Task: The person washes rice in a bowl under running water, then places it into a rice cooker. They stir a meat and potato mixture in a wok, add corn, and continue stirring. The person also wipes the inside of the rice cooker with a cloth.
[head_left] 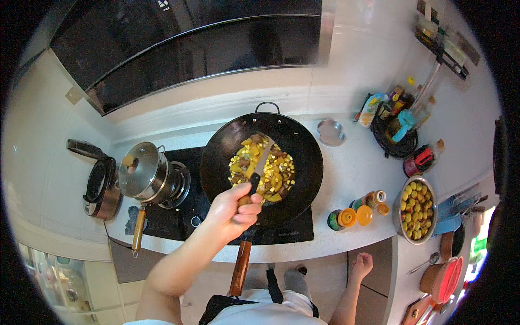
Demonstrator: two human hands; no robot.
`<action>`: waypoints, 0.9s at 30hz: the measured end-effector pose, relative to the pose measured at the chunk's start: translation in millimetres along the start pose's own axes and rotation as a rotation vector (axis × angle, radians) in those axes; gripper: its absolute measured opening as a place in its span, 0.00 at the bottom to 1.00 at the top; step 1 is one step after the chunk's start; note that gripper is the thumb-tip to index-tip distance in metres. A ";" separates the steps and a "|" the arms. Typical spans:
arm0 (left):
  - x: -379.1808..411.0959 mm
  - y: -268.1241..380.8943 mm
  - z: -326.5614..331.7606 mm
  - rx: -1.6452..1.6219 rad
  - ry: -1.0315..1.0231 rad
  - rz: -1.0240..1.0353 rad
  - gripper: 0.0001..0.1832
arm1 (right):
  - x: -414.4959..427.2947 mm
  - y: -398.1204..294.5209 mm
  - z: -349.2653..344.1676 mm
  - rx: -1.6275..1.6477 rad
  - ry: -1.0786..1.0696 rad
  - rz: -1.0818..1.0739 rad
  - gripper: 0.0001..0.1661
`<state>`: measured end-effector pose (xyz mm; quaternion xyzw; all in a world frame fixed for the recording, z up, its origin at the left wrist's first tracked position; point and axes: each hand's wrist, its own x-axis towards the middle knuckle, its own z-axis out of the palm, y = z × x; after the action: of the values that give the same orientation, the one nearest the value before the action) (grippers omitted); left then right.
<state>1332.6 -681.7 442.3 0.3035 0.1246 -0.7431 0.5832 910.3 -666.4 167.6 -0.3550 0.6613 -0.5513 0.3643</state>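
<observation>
My left hand (235, 211) grips the handle of a metal wok spatula (264, 158). Its blade reaches into a large dark wok (308, 162) on the cooktop. In the wok lies a mix of yellow corn kernels, potato-like slices and brown pieces that look like meat (278, 176). The wok's wooden handle (241, 268) points towards my body, and neither hand is on it. Down at my side, beyond the counter's front edge, my right hand (361, 266) has its fingers curled with nothing visible in them.
Left of the wok stands a lidded steel saucepan (140, 174), its wooden handle jutting past the counter edge. Beside it is an open-lidded appliance (99, 187). Seasoning jars (345, 217), a metal bowl of round green fruit (416, 209) and a bottle rack (394, 138) stand right. A range hood (211, 48) overhangs.
</observation>
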 end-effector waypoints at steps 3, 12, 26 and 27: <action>-3.4 0.4 -9.7 -0.194 -0.178 0.009 0.13 | 1.7 -2.4 -2.6 -0.001 -0.028 0.006 0.08; 2.7 -17.2 -89.4 -0.125 -0.079 0.092 0.15 | 3.7 -27.0 9.9 -0.043 -0.115 0.009 0.07; -183.8 -66.2 -69.6 0.026 0.297 0.014 0.17 | 6.4 -8.0 23.0 -0.195 -0.125 0.069 0.06; -173.9 -66.8 -75.5 0.019 0.286 0.029 0.16 | 3.5 -12.7 27.5 -0.191 -0.145 0.075 0.06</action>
<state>1316.4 -484.1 475.5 0.4138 0.1949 -0.6849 0.5672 933.5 -684.2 176.3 -0.4023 0.6955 -0.4445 0.3960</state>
